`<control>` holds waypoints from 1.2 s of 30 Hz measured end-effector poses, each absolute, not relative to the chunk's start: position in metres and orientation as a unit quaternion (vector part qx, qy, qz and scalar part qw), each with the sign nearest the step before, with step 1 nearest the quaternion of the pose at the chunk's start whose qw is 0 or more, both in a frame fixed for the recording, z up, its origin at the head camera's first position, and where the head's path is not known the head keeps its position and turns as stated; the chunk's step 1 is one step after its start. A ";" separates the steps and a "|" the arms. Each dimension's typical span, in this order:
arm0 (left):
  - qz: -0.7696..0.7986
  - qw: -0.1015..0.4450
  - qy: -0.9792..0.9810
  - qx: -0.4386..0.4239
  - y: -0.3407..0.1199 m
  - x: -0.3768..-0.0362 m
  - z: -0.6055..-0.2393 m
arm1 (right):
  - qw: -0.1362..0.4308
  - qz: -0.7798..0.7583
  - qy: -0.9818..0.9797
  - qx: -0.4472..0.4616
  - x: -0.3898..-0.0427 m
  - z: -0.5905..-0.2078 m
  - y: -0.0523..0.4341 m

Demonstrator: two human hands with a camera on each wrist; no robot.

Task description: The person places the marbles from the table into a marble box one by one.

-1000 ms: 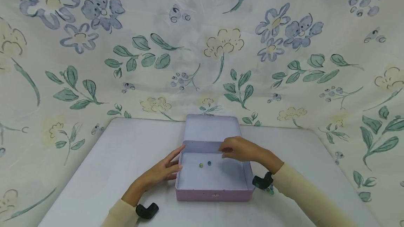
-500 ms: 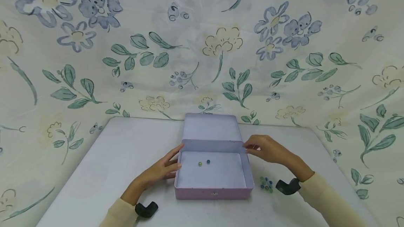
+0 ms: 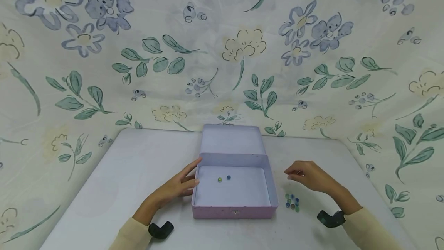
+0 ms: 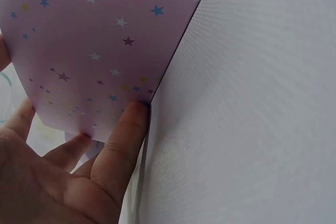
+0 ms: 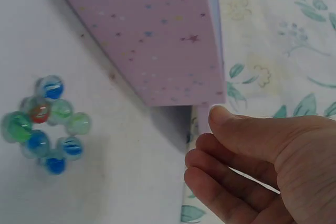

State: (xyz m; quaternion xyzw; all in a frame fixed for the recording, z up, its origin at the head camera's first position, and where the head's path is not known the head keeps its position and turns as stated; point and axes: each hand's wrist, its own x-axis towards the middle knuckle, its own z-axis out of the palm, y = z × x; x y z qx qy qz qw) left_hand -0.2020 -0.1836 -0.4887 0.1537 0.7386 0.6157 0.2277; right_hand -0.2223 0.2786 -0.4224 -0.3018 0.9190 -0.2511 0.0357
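Nearest the person: cluster of glass marbles (image 3: 292, 201) on the white table (image 3: 104, 188), just beside the tin's R wall, not touching it; blue, green and one reddish show in the R wrist view (image 5: 44, 121).

R hand (image 3: 310, 176) hovers above the table, back of and to the R of the marbles, apart from the tin. Fingers loosely curled, thumb near the fingertips, nothing held as far as the wrist view shows (image 5: 257, 161). A sec ago it was over the tin's interior by the back wall; half a sec ago at the R rear corner; now it's clear of the tin & nearer the cluster. Judgement: drop-off looks done, hand is heading back toward the pile.

L hand (image 3: 177, 186) flat against the tin's L wall, fingers straight, tips pressed on the starred side (image 4: 126, 129); same spot as before, so it reads as steadying, not gripping.

Purple tin (image 3: 236, 213), lid open and tilted back toward the wall (image 3: 231, 139). Inside, 2 marbles near the back-L: a yellow-green one (image 3: 219, 180) and a blue one (image 3: 228, 178), close together, not clearly touching. Both unmoved vs. earlier frames, count unchanged.

Farthest: floral cloth backdrop (image 3: 243, 49) behind & around the table.
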 end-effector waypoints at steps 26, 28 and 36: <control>0.615 0.231 0.739 0.149 -0.184 -0.204 -0.491 | 0.101 -0.239 0.922 -0.288 -0.205 -0.467 0.286; 0.615 0.231 0.740 0.147 -0.184 -0.204 -0.492 | 0.098 -0.234 0.923 -0.289 -0.205 -0.466 0.285; 0.614 0.228 0.741 0.147 -0.184 -0.202 -0.491 | 0.104 -0.229 0.921 -0.297 -0.202 -0.465 0.285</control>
